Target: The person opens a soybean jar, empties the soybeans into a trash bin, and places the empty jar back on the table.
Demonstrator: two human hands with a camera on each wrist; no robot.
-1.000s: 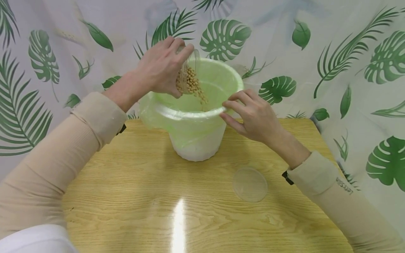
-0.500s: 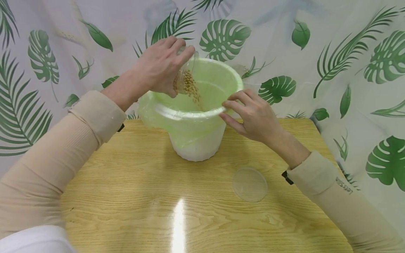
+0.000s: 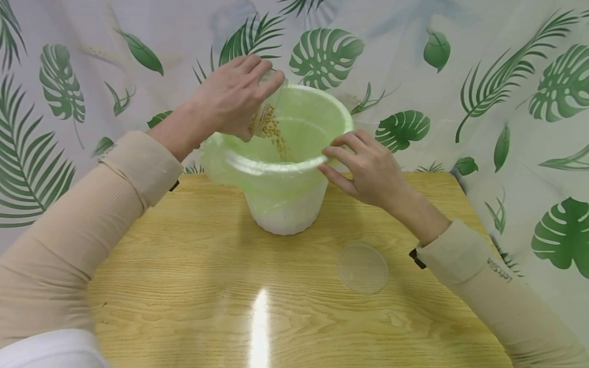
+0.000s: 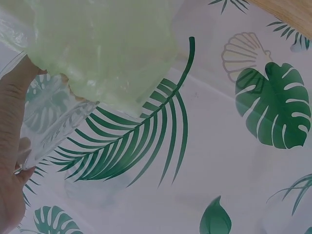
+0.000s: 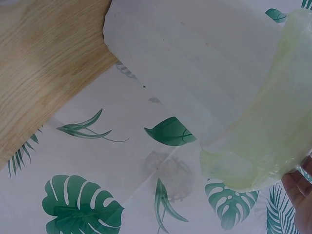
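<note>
My left hand (image 3: 232, 99) grips a clear jar (image 3: 279, 94), tipped over the left side of a white bin (image 3: 290, 214). Pale yellow beans (image 3: 270, 124) spill from its mouth into the thin green bag (image 3: 317, 115) lining the bin. The bag folds over the rim and hangs down outside. In the left wrist view, the jar (image 4: 53, 119) shows beside the hanging bag (image 4: 107, 53). My right hand (image 3: 368, 168) pinches the bin's right rim through the bag, thumb below and fingers on top. The bin's bottom inside is hidden.
A round clear lid (image 3: 362, 268) lies on the wooden table (image 3: 184, 286), in front of the bin and to its right. Behind the table hangs a white leaf-print sheet (image 3: 405, 76).
The beans in the jar have dwindled as they pour into the bin. My left hand and the jar have shifted slightly left; the right hand stays at the rim.
</note>
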